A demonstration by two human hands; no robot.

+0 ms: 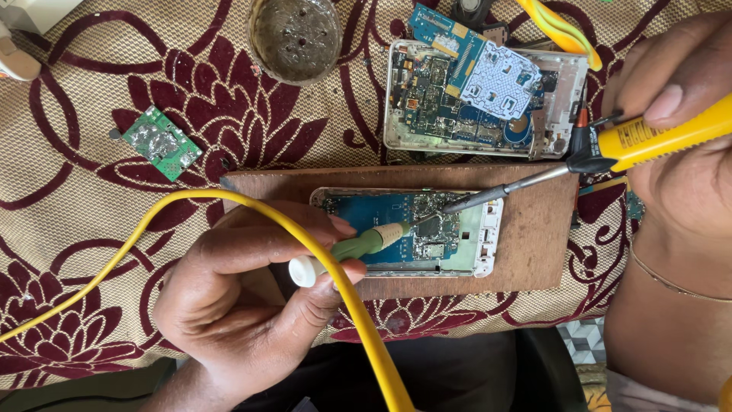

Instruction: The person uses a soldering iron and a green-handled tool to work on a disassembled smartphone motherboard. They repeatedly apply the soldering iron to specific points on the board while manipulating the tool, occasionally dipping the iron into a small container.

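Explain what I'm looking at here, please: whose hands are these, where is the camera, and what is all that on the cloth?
One picture, from a camera on the person's head, looking down. No machine: two bare hands. The right hand holds a yellow-handled soldering iron, its tip on the open phone lying on a wooden board. The left hand holds a small green-handled tool against the same circuit board. A yellow cable crosses in front. On the patterned cloth: a second opened phone, a small green circuit board, a round tin.
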